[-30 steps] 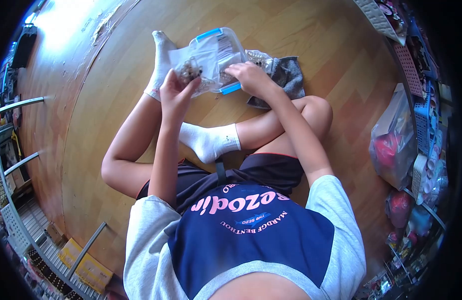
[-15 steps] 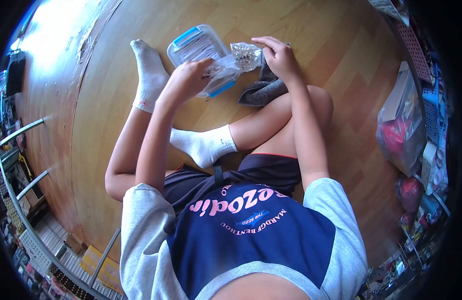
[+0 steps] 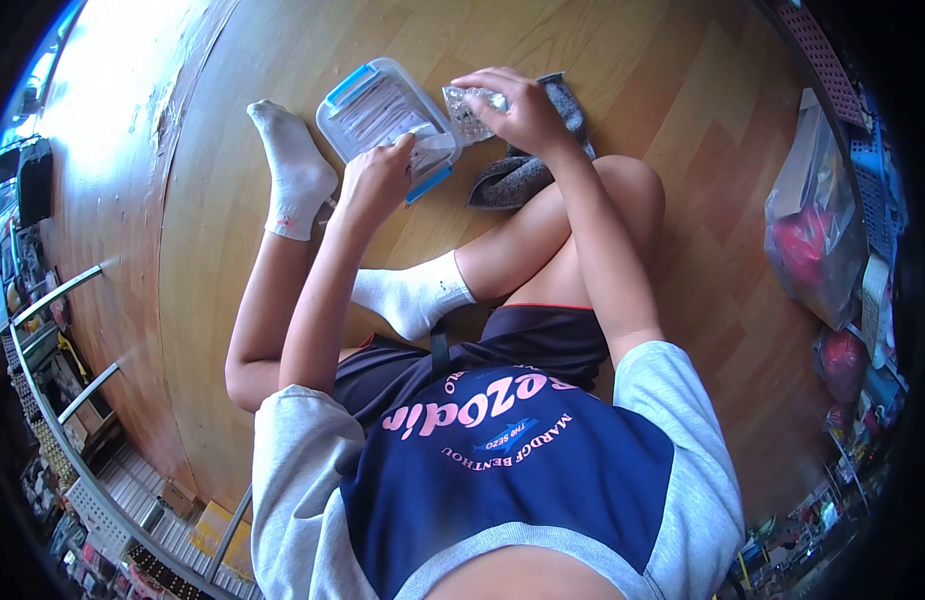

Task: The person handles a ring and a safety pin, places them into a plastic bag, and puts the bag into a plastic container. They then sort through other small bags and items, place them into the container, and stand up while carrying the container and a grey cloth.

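A clear box with blue clips [image 3: 368, 85] lies on the wooden floor, holding thin pale strips. Over its near right part, my left hand [image 3: 380, 178] pinches a piece of clear plastic [image 3: 430, 148]. My right hand [image 3: 523, 112] is over a clear tray of small beads [image 3: 467, 118], its fingers apart and bent toward the tray's top edge; whether they touch it is hard to tell. A dark grey cloth [image 3: 518, 178] lies beneath and beside my right wrist, near my bent knee.
My white-socked feet [image 3: 305, 180] are left of the box and below it. A plastic bag with something red inside [image 3: 813, 235] stands at the right, near blue baskets [image 3: 876, 185]. Metal rails [image 3: 58, 290] and shelves line the left side.
My left hand has drawn slightly down from the box with the plastic. My right hand has moved left over the bead tray, covering part of it. The whole view has shifted a little.
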The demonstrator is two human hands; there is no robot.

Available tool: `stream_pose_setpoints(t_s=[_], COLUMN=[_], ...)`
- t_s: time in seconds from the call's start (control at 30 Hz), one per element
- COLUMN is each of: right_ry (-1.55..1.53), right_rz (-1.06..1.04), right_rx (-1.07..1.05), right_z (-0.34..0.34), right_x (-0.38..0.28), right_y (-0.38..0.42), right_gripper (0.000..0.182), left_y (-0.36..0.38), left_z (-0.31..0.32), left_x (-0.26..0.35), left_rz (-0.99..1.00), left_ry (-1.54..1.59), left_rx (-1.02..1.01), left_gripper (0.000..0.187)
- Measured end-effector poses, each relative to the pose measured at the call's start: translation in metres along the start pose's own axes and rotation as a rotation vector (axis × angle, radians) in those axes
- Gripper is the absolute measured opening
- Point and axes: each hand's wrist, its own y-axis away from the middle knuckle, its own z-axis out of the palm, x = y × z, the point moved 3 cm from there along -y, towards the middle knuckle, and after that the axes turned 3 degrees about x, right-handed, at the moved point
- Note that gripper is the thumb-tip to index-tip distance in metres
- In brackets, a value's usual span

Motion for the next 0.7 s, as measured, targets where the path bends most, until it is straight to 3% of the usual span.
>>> stream_pose_setpoints(t_s=[0.1,0.2,0.27,0.3,0.33,0.37,0.4,0.43,0.53,0.6,0.7], right_ry=[-0.015,-0.010,-0.341,-0.360,-0.362,-0.533,-0.702,-0.711,-0.765,-0.801,-0.706], right_rz=[-0.098,-0.110,0.123,0.167,0.156,0.256,0.360,0.352,0.398,0.352,0.211], right_rx=[-0.065,-0.113,-0.128,-0.131,-0.137,-0.175,-0.213,-0.194,-0.154,-0.175,-0.156], right_z=[0.006,0.006,0.003,0.007,0.008,0.011,0.013,0.014,0.009,0.005,-0.008], right_x=[-0.014,-0.027,-0.038,-0.036,-0.043,-0.048,-0.055,-0.064,-0.091,-0.108,-0.125], right_y=[0.002,0.005,0.002,0.001,-0.003,-0.005,-0.006,-0.009,-0.010,-0.006,0.002], right_gripper=[0.022,0.038,0.049,0.057,0.057,0.054,0.051,0.035,0.019,0.013,0.016], left_y=[0.006,0.020,0.030,0.036,0.040,0.045,0.048,0.052,0.063,0.071,0.085], left_z=[-0.014,-0.049,-0.056,-0.057,-0.063,-0.069,-0.074,-0.077,-0.080,-0.069,-0.070], left_x=[0.001,-0.003,-0.017,-0.020,-0.014,-0.008,-0.005,-0.002,0.009,0.007,0.015], left_rz=[0.005,-0.049,-0.108,-0.113,-0.089,-0.056,-0.054,-0.060,-0.099,-0.168,-0.041], left_ry=[0.059,0.343,0.577,0.573,0.907,1.241,1.241,1.272,1.385,1.552,1.587], left_rx=[-0.010,0.077,0.185,0.196,0.182,0.164,0.175,0.165,0.176,0.156,0.189], left_gripper=[0.036,0.044,0.045,0.045,0.044,0.044,0.044,0.044,0.040,0.035,0.029])
